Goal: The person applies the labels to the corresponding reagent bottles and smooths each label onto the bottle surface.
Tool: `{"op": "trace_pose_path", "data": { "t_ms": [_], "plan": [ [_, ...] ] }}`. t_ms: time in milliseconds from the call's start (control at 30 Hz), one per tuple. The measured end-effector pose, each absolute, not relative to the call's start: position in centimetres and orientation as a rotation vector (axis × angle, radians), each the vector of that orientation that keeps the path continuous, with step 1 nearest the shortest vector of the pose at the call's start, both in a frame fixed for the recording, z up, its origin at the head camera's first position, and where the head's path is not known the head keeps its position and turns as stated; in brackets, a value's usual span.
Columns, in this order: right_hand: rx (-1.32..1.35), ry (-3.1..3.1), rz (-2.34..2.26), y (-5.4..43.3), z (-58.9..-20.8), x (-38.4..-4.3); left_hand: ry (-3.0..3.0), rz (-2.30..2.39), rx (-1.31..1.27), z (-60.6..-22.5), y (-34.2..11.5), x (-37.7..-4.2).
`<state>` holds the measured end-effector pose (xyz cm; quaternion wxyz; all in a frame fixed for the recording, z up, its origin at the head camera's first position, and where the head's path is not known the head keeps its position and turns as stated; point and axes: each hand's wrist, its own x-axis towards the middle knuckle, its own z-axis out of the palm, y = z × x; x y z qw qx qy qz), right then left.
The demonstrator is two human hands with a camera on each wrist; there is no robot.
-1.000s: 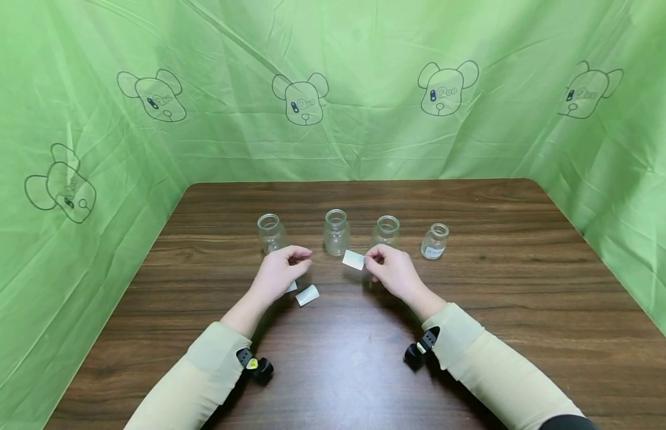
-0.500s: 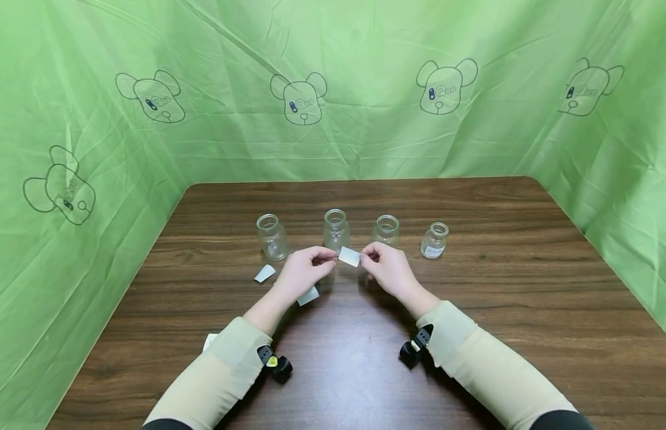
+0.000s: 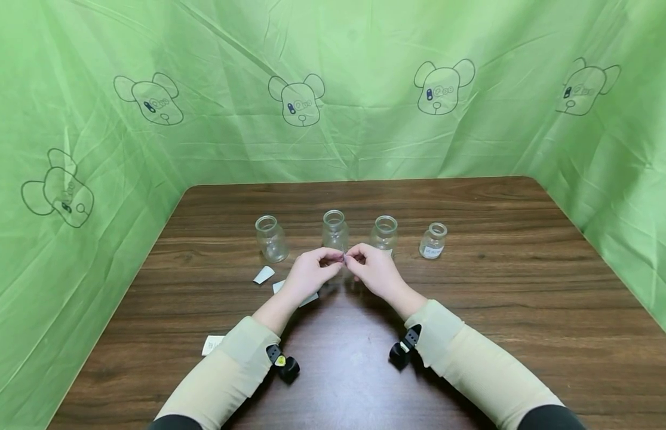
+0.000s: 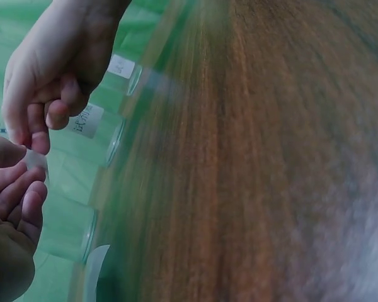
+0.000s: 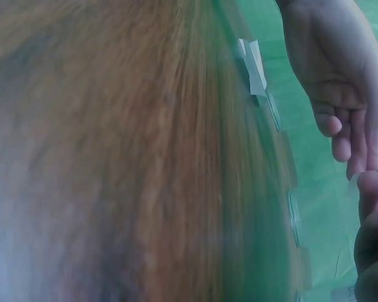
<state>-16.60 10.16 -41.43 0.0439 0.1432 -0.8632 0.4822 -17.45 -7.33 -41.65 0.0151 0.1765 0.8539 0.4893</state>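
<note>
A small white paper label point(image 4: 36, 160) is pinched between the fingertips of my left hand point(image 3: 313, 270) and my right hand point(image 3: 373, 270), which meet in front of the second jar. In the head view the label is edge-on and barely shows. The left wrist view has my left hand point(image 4: 12, 207) below and my right hand point(image 4: 60, 69) above, both at the label. Behind the hands stand a glass jar point(image 3: 334, 230) and, to its right, another jar point(image 3: 385, 230) bearing a white label. A label piece point(image 3: 309, 298) lies partly hidden under my left wrist.
One glass jar point(image 3: 271, 242) stands at the left. A smaller labelled jar point(image 3: 433, 242) is at the right. More white pieces lie on the wooden table point(image 3: 499, 269): a slip point(image 3: 264, 275) before the left jar and a printed paper point(image 3: 212, 344) beside my left sleeve.
My left hand has moved right from near the left jar to the label and taken its edge. My right hand has shifted slightly left, and the label has turned edge-on.
</note>
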Motion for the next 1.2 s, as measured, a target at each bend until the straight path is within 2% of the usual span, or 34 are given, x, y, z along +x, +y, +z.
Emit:
{"op": "trace_pose_path", "data": {
  "t_ms": [233,567,1200],
  "plan": [
    [0.504,-2.612,1.483,9.6,-41.4,-16.5,2.724,1.535,0.505,-41.8,-7.6,-17.7],
    [0.347,-2.641,1.454,9.8,-41.6,-17.2,2.754,1.545,0.418,-42.4,-8.5,-18.4],
    [0.319,-2.72,1.313,9.2,-42.1,-18.5,2.866,1.503,0.413,-43.3,-8.8,-20.0]
  ]
}}
